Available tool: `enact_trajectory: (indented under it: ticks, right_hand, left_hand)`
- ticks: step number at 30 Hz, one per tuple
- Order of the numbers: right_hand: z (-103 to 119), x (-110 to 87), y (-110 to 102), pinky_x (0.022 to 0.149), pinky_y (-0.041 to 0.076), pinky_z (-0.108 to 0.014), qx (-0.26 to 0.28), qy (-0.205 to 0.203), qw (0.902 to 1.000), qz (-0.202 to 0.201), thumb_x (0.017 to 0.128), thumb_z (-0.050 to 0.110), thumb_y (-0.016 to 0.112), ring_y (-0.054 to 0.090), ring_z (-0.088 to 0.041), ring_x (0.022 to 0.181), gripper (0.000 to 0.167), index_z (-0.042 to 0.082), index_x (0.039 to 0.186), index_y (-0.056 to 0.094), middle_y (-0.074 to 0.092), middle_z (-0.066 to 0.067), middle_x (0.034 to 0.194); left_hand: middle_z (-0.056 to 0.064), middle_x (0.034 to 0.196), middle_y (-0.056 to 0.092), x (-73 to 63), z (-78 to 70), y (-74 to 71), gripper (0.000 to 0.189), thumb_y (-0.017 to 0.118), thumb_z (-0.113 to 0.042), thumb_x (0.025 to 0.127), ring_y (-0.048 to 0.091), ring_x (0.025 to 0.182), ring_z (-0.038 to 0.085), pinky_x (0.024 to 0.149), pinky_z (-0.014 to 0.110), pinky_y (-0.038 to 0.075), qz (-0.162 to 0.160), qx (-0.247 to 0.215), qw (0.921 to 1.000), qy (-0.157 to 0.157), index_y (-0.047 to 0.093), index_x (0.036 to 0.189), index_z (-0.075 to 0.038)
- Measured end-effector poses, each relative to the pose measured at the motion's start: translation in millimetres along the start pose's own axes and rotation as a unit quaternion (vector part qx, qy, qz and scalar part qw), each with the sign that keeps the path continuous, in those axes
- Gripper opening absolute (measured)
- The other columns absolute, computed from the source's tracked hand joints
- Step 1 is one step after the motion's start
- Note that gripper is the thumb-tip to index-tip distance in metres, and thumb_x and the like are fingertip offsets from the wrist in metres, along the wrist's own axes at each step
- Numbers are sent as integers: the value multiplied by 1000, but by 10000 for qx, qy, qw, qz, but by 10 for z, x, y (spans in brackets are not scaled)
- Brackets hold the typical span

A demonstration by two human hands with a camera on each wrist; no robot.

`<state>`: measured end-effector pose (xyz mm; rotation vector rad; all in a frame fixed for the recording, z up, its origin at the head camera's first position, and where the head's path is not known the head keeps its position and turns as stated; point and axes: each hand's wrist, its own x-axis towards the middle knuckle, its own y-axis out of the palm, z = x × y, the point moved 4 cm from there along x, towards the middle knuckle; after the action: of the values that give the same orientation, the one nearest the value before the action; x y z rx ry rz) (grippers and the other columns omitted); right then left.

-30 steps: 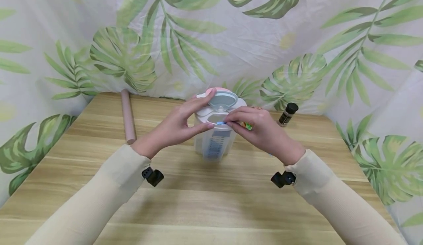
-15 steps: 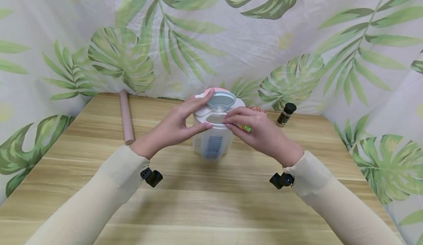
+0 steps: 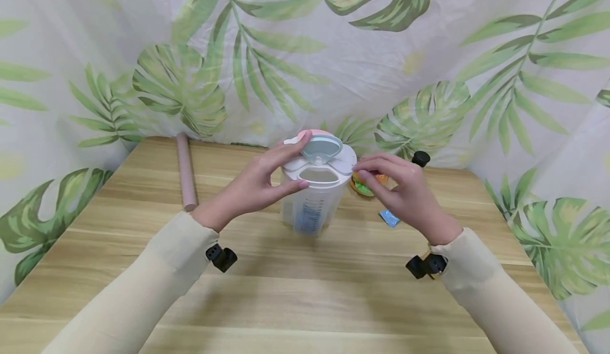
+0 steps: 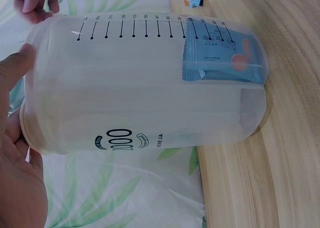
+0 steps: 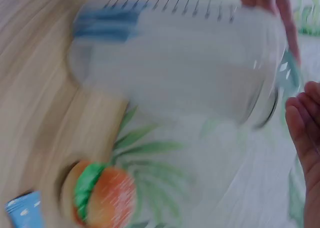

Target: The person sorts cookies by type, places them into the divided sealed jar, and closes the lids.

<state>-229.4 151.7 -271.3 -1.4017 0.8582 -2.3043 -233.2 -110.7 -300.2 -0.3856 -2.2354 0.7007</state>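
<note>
A clear plastic storage container (image 3: 312, 213) with measuring marks stands upright on the table, under a white lid (image 3: 344, 160). One grey-blue flap (image 3: 321, 148) of the lid is raised, and the hole in front of it is uncovered. My left hand (image 3: 254, 184) grips the lid, thumb at the front rim and fingers toward the back. Through the wall, the left wrist view shows a blue packet (image 4: 220, 56) at the bottom. My right hand (image 3: 405, 189) hovers right of the container, fingers loosely bent with nothing visible between them. Below it lies another small blue packet (image 3: 389, 217).
A toy hamburger (image 5: 102, 195) sits just right of the container, partly behind my right hand. Behind that hand rises a black-capped bottle (image 3: 421, 158). A mauve cylinder (image 3: 186, 174) lies at the back left. Leaf-patterned cloth (image 3: 267, 52) hangs behind the wooden table (image 3: 267, 301).
My right hand had a small blue packet at the lid hole; the packet dropped out of its fingers, and the hand has drawn back to the right. The left hand stays on the lid.
</note>
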Motion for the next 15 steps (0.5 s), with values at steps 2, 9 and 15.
enact_trajectory:
  ticks: [2, 9, 15]
  right_hand:
    - [-115, -90, -73, 80, 51, -9, -118, 216, 9995, -198, 89, -13, 73, 69, -11, 93, 24, 4, 106, 79, 78, -11, 103]
    - [-611, -461, -209, 80, 55, -14, -762, 2120, 9740, 246, 104, 7, 65, 68, -8, 89, 15, 1, 114, 74, 77, -14, 104]
    - [-973, -785, -218, 85, 60, -42, -935, 3494, 9246, 1192, 106, 14, 62, 71, -31, 93, 24, -6, 117, 70, 74, -22, 104]
  left_hand:
    - [12, 164, 47, 5, -4, -1, 83, 81, -8, 91, 45, 152, 33, 131, 58, 25, 6, -21, 10000, -15, 38, 161, -5]
    - [12, 162, 49, 1, -4, 1, 82, 80, -8, 92, 44, 152, 33, 131, 59, 25, 33, -53, 9999, -109, 37, 162, -6]
    - [11, 163, 49, 9, -5, 8, 83, 80, -9, 92, 43, 154, 33, 132, 60, 21, 49, -47, 9998, -168, 36, 162, -7]
